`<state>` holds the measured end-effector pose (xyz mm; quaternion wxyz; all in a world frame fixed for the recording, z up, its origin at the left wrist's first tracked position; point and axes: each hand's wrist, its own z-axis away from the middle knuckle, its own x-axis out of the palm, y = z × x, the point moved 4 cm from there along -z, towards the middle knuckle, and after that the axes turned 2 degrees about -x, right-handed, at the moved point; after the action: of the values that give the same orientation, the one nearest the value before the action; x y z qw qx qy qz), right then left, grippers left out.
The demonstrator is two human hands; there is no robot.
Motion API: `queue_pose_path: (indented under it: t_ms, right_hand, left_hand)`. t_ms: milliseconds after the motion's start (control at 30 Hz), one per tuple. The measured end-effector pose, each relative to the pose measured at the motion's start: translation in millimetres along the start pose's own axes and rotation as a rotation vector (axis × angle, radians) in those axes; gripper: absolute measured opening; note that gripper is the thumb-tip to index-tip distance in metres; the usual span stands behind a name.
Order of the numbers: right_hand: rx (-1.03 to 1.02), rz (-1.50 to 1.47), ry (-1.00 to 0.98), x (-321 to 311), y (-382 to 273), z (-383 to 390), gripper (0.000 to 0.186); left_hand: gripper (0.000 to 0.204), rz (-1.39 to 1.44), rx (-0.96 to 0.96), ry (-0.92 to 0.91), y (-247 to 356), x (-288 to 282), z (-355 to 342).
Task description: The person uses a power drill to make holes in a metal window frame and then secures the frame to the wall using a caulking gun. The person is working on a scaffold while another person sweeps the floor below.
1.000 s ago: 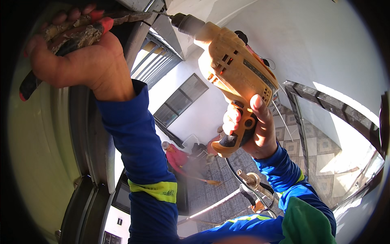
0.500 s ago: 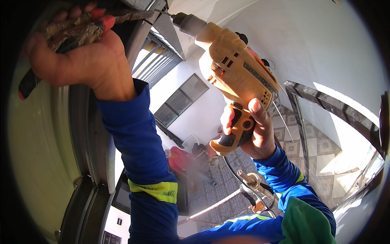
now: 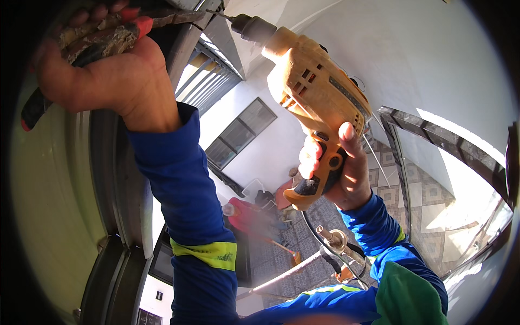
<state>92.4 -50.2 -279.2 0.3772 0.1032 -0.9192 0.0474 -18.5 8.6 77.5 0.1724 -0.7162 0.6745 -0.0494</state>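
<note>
My left hand (image 3: pixel 122 81) is closed around worn pliers (image 3: pixel 103 46) with red-and-black handles, at the upper left. Their jaws reach to a dark metal frame (image 3: pixel 187 46) at the top; what they grip there is hard to make out. In my right hand (image 3: pixel 349 176) is a dusty orange corded power drill (image 3: pixel 319 89), my fingers wrapped round its handle near the trigger. The drill points up and left, with a thin bit (image 3: pixel 218 13) in its chuck (image 3: pixel 252 28). The bit's tip is close to the metal frame, beside the plier jaws; contact cannot be told.
The drill's black cord (image 3: pixel 309 219) hangs past a pale pole with a fitting (image 3: pixel 333 238). Far below, a person in red (image 3: pixel 244 214) is on the patterned tile floor. A metal-framed panel (image 3: pixel 449 135) stands at right. A window (image 3: pixel 241 132) is set in the white wall.
The drill and my right hand have shifted slightly right. My left hand has hardly moved with the pliers. Below, the person in red has moved, and a long stick with an orange end now shows.
</note>
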Motion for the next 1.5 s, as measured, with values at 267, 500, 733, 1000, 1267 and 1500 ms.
queue_pose_path:
  t_ms: [267,500,733,1000,1267,1500]
  right_hand:
    - [0.026,-0.028,-0.015,2.2,-1.8,-0.6,0.049]
    - [0.007,-0.020,-0.007,4.1,-4.5,-0.2,0.048]
    - [0.016,0.015,-0.016,1.7,-6.7,-1.1,0.045]
    - [-0.019,-0.035,-0.060,1.8,-5.0,-3.5,0.043]
    - [0.012,-0.006,0.020,2.0,-0.1,0.5,0.049]
    - [0.037,-0.057,-0.030,3.0,-0.9,-0.7,0.052]
  left_hand:
    - [0.053,0.028,-0.015,-0.018,0.1,0.0,0.0]
    - [0.054,0.028,0.007,-0.007,1.2,0.6,0.2]
    - [0.053,-0.042,-0.015,-0.037,1.5,1.7,3.0]
    - [0.052,0.049,-0.002,0.008,3.2,2.8,3.6]
    - [0.051,0.034,0.003,-0.031,2.9,0.9,0.6]
    - [0.051,-0.006,0.025,-0.010,2.2,3.1,4.7]
